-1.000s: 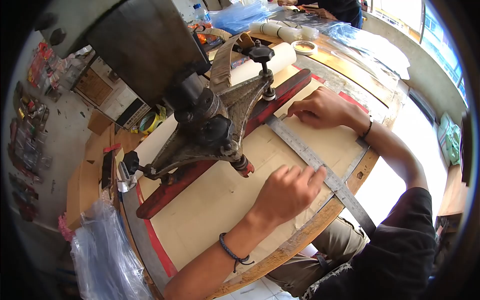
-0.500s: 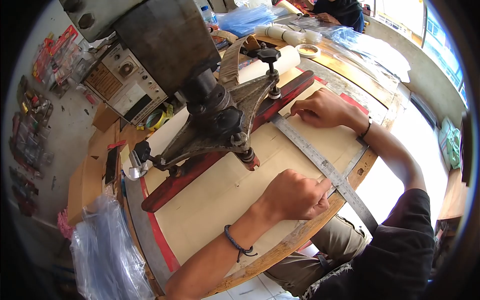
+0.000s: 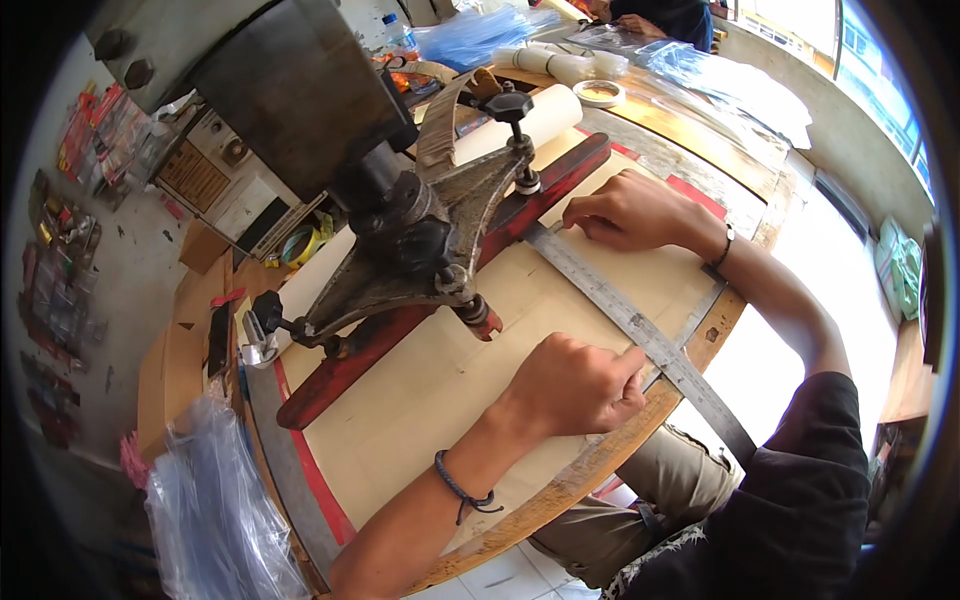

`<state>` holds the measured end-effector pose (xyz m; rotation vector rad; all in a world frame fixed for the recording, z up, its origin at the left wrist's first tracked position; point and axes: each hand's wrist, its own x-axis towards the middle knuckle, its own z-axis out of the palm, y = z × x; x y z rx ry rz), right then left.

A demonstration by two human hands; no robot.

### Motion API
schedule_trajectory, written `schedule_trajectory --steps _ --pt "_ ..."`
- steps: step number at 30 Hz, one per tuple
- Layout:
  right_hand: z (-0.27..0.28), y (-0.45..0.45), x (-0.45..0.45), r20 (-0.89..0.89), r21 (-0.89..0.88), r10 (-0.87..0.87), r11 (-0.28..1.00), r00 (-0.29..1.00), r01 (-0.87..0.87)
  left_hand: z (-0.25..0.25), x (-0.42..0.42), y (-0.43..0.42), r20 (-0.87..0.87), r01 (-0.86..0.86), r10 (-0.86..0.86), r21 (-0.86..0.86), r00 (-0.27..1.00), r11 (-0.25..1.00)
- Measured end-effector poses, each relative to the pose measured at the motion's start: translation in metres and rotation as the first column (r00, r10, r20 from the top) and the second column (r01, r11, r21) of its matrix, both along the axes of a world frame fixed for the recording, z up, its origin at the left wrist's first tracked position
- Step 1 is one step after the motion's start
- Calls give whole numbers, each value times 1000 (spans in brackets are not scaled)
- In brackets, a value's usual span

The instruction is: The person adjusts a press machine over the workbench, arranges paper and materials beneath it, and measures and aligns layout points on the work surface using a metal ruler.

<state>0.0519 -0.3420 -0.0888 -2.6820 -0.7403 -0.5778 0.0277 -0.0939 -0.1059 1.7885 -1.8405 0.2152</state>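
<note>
My left hand point(image 3: 580, 385) is closed, knuckles up, over the table's front edge beside a steel ruler point(image 3: 630, 320). Whatever its fingers pinch is hidden. My right hand point(image 3: 635, 212) rests with curled fingers on a cream sheet point(image 3: 400, 430), near the ruler's far end; I cannot make out what is under those fingers. The ruler lies across the sheet between my hands, its near end jutting past the table edge toward my body. Beyond it, a long dark red bar point(image 3: 370, 355) hangs beneath the metal bracket point(image 3: 470, 215) of a press, low over the sheet.
A control box point(image 3: 225, 185) stands behind the press. Clear plastic sheets point(image 3: 215, 500) hang at the left by a cardboard box point(image 3: 165, 385). A paper roll point(image 3: 530, 120), a tape roll point(image 3: 598, 93) and plastic film point(image 3: 730, 90) lie at the back. Another person point(image 3: 660, 22) sits beyond.
The view has shifted slightly, so the press and table appear a little further left. Both hands keep nearly the same pose, and the ruler still lies between them.
</note>
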Motion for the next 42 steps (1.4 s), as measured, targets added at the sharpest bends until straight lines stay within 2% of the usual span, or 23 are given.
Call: schedule_trajectory --steps 20,23,26,29,32,35,42 --pt "1 3 -1 -20 8 16 1000 1000 -16 2 1 0 -29 -34 35 43 999 999" --pt "4 4 -2 -36 -15 0 1000 999 -1 -2 1 -3 -63 -24 23 -14 998 1000" --pt "10 5 -5 -73 -51 -30 998 997 26 2 -1 1 -42 -71 77 134 996 988" --pt "7 6 -7 -70 5 -45 999 997 45 12 -1 -4 6 -95 95 -13 995 995" --pt "12 10 -9 -52 44 -23 999 998 25 10 0 -3 -36 -113 115 34 993 993" --pt "15 12 -10 -66 57 -2 998 998 6 8 2 -4 -15 -63 62 -36 998 997" --pt "6 7 -4 -58 64 58 996 997 -54 4 5 -6 -55 -98 98 2 994 995"
